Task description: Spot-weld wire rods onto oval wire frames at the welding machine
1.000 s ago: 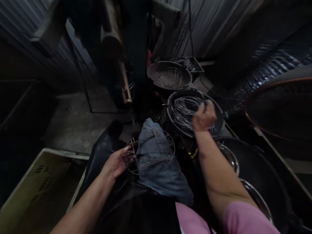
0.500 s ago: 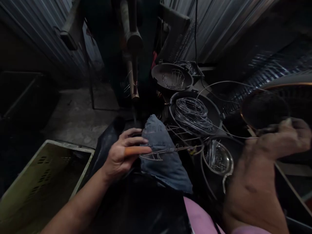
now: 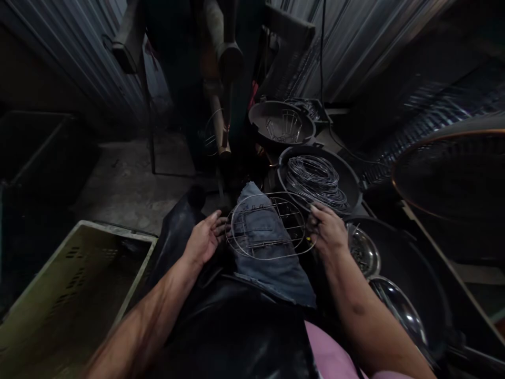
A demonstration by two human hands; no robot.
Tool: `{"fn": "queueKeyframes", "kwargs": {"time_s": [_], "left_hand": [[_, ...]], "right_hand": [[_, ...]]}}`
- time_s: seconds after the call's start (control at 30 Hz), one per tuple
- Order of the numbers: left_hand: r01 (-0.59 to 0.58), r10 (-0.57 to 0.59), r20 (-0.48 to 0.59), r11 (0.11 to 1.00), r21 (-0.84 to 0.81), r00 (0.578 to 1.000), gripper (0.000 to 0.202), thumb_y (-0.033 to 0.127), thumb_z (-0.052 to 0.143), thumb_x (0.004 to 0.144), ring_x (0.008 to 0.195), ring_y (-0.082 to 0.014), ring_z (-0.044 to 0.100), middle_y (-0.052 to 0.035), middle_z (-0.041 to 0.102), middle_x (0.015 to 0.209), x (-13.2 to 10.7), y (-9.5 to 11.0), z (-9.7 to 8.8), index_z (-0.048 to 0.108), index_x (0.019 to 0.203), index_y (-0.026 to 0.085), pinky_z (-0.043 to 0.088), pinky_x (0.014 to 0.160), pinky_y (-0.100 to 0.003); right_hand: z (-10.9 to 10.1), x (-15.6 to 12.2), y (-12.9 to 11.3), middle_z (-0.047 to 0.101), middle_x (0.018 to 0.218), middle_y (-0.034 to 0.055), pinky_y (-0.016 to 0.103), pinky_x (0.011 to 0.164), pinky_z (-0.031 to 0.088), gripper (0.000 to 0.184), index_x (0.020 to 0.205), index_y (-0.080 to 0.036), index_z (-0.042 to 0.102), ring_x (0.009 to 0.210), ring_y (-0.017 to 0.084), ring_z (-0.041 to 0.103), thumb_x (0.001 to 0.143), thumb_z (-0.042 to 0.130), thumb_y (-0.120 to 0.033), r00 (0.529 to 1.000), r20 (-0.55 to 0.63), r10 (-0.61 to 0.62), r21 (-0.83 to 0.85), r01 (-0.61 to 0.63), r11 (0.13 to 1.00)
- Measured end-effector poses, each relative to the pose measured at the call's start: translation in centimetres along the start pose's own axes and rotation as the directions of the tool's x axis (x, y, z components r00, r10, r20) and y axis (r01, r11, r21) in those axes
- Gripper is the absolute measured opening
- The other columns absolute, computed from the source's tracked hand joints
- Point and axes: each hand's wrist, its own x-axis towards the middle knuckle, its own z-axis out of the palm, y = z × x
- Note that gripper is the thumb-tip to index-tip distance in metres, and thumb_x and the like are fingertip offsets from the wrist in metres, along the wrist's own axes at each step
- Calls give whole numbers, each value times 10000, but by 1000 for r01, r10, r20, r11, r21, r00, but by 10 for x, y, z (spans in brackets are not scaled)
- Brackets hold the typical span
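A round wire frame with parallel crossbars sits in front of the person, above a blue denim cloth, with a wire hoop overlapping it. The right hand pinches the hoop's right side between thumb and curled fingers. The left hand is half curled at the frame's left edge; whether it grips firmly cannot be told. Farther right, a dark pan holds a wire coil. A shiny bowl stands near right, a yellowish crate near left.
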Motion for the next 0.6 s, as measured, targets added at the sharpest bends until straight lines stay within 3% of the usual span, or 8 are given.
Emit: {"fn": "queueKeyframes", "kwargs": {"time_s": [0.1,0.3,0.5,0.6], "left_hand": [[158,-155,80,987,-25,985,273,310,519,809,730,-222,650,-125,649,819,7,-3,-4,593,959,93,512,685,-367],[208,-200,132,977,-47,971,286,336,499,824,726,-227,655,-117,660,803,8,-5,-8,596,947,97,510,682,-365],[296,-268,211,949,-113,940,359,415,452,835,732,-244,650,-107,654,832,9,-1,-9,600,971,117,515,642,-410],[282,-252,251,955,-93,935,297,365,495,822,749,-246,649,-98,652,867,7,0,-9,603,970,132,518,651,-416]], "right_hand": [[11,6,8,443,417,-75,140,303,194,338,758,-126,608,340,27,341,464,732,-237,998,23,57,-49,-56,997],[17,8,1,484,440,-62,141,305,208,360,763,-123,624,352,30,364,434,743,-209,996,18,82,-85,-80,993],[23,3,3,522,482,-42,172,350,274,322,761,-124,662,392,47,402,465,738,-225,1000,15,-10,-153,12,988],[25,7,11,561,525,-26,203,423,355,288,761,-127,681,455,77,469,503,723,-249,997,23,-77,-237,80,968]]}}
